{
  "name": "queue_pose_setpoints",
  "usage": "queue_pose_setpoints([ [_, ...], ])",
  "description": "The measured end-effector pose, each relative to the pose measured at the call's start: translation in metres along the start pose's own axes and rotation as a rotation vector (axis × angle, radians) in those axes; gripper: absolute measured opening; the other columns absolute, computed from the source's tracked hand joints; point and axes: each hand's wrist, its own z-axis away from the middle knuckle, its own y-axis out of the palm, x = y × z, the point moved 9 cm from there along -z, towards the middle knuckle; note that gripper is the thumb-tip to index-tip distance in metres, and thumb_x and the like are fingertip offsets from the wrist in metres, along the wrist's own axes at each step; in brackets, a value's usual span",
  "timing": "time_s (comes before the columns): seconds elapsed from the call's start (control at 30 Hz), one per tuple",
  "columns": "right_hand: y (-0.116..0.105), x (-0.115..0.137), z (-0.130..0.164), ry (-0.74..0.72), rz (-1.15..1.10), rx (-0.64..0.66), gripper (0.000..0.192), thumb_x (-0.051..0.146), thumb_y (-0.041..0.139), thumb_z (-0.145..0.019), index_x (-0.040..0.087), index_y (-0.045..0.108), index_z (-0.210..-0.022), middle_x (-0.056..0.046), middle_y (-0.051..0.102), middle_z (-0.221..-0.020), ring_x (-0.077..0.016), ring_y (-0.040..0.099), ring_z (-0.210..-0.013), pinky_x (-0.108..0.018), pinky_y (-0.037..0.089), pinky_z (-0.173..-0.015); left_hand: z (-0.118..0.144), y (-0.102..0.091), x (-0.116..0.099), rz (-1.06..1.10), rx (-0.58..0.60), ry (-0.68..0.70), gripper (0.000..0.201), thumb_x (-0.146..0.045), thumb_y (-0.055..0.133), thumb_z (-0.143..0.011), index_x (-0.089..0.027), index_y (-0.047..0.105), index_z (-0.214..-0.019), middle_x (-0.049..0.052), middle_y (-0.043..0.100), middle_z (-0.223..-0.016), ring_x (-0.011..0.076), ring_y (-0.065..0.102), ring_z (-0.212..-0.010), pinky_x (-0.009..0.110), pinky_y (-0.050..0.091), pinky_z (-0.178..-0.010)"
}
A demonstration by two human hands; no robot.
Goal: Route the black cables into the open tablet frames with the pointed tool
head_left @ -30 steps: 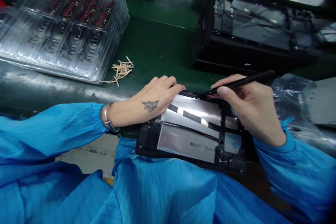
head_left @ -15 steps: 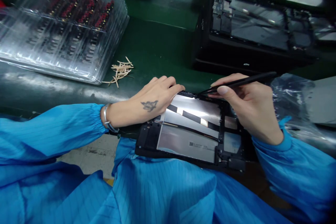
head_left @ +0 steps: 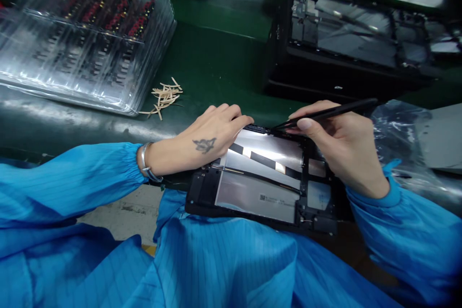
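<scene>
An opened tablet (head_left: 256, 197), with a silvery inner plate and black strips and frame, lies tilted between my hands and the blue clothing at my lap. My left hand (head_left: 216, 132) grips its far left edge, fingers curled and the thumb reaching along the rim; the fingertips are partly hidden. In my right hand (head_left: 335, 142), black tweezers (head_left: 335, 110) are pinched between thumb and fingers. Their tips touch or hover just at the tablet's far edge, right of my left thumb. Whether the tips hold anything is too small to make out.
Stacked clear plastic trays (head_left: 86, 43) with rows of small red and black parts stand at the left. Thin pale strips (head_left: 166, 96) lie in a small pile beside them. At the back right sit more opened tablets (head_left: 353, 33) on a black block, with clear plastic film (head_left: 400, 130) nearer.
Almost nothing differs. Both hands, the tweezers and the tablet keep their places; the whole view has shifted very slightly.
</scene>
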Motion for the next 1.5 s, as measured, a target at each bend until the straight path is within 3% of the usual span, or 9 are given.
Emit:
queue_pose_setpoints([
  [0.17,-0.0035,-0.0057,0.0000,0.060,-0.082,-0.046,0.010,0.036,0.071,-0.096,0.028,0.076,-0.095,0.001,0.074,-0.093,-0.0176,0.076,-0.080,-0.029,0.065,-0.074,0.0005,-0.0008,0.0000,0.010,-0.014,-0.009,0.039,-0.012,0.033,-0.106,-0.015,0.056,-0.138,0.011,0.061,-0.116,0.0233,0.055,-0.096,0.038,0.045,-0.083],
  [0.4,-0.0009,-0.0016,-0.0009,0.000,-0.020,0.005,0.012,0.038,0.071,-0.096,0.027,0.076,-0.095,0.000,0.075,-0.089,-0.0176,0.074,-0.078,-0.027,0.058,-0.064,0.0007,0.0007,0.0018,0.004,-0.044,-0.018,0.038,-0.014,0.035,-0.107,-0.016,0.056,-0.138,0.009,0.062,-0.114,0.0232,0.055,-0.096,0.038,0.043,-0.083],
  [0.7,0.0016,-0.0032,-0.0013,0.039,0.005,0.036,0.021,0.043,0.071,-0.095,0.023,0.076,-0.096,-0.002,0.075,-0.092,-0.0186,0.075,-0.081,-0.027,0.058,-0.065,-0.0002,0.0005,0.0019,0.004,-0.039,-0.022,0.038,-0.013,0.034,-0.107,-0.016,0.057,-0.137,0.009,0.062,-0.113,0.0231,0.055,-0.095,0.038,0.044,-0.082],
  [1.5,-0.0002,-0.0037,0.0006,0.054,-0.022,0.013,0.013,0.039,0.070,-0.095,0.028,0.075,-0.094,0.001,0.074,-0.089,-0.0192,0.075,-0.080,-0.030,0.058,-0.066,-0.0014,0.0011,0.0027,-0.006,-0.017,-0.040,0.040,-0.012,0.034,-0.106,-0.016,0.057,-0.138,0.010,0.062,-0.114,0.0237,0.056,-0.096,0.039,0.045,-0.083],
])
